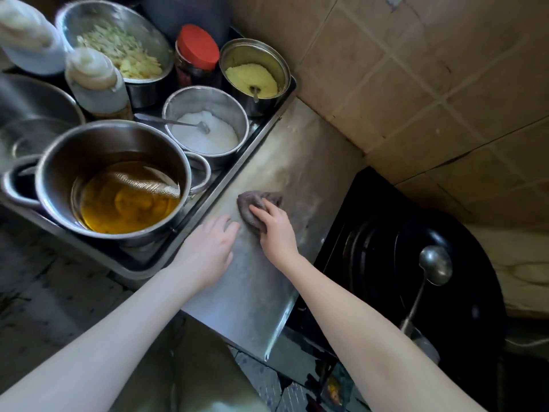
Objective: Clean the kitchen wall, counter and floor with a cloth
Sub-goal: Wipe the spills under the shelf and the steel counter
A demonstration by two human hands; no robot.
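Near the middle of the view, on the steel counter [297,162]: a bunched grey cloth [249,200], pinned under the right hand [277,233]. Right fingers [259,208] bent over the cloth's near half and pressing it down onto the metal. More cloth bulging out past the fingertips toward 11 and 12 o'clock, with one fold trailing back under the hand's edge at 7 o'clock.

At 8 o'clock of the cloth, just beside it: the left hand [208,248], laid flat on the counter, fingers straight and close together, nothing held. Its fingertips near the cloth, a sliver of bare steel between.

From 9 round to 12 o'clock of the hands, a metal tray [225,185] crowded with vessels:
- At 9 o'clock, a two-handled pot [89,150] of amber oil, with a mesh strainer [148,183] sunk in it.
- At 11 o'clock, a steel bowl [208,94] of white grains, with a spoon [184,123].
- At 12 o'clock, a tin [255,44] of yellow powder.
- Further off, a red-lidded jar [197,46], a squeeze bottle [95,81] and a bowl of pale chopped vegetable [118,52].

At 4 o'clock, a black wok [463,292] with a steel ladle [435,264] resting in it. At 1 o'clock, the brown tiled wall [416,69].
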